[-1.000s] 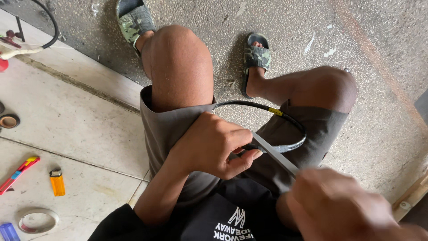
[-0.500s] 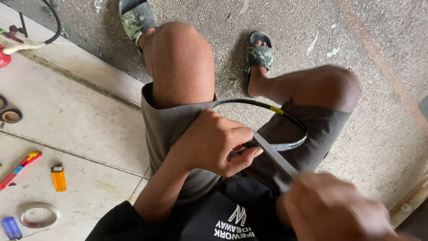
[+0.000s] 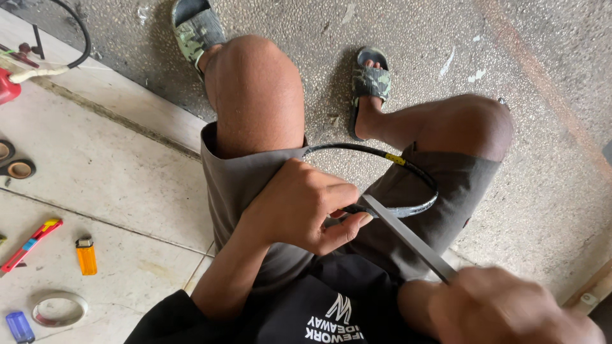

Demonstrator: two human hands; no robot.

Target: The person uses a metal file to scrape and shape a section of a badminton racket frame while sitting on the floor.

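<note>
Left hand (image 3: 306, 207) pinches a thin black looped cable (image 3: 382, 155) over the lap; right hand (image 3: 510, 306), blurred, grips a flat grey metal blade (image 3: 408, 239) laid against it. Stripping or scraping seems underway; steady, shallow strokes are needed.

A small yellow label (image 3: 395, 158) wraps the black cable (image 3: 357, 150) above the lap.

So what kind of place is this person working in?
Probably an informal repair spot at floor level: the person sits over speckled concrete floor, with a utility knife, tape rolls and lighter lying on floor tiles.
</note>
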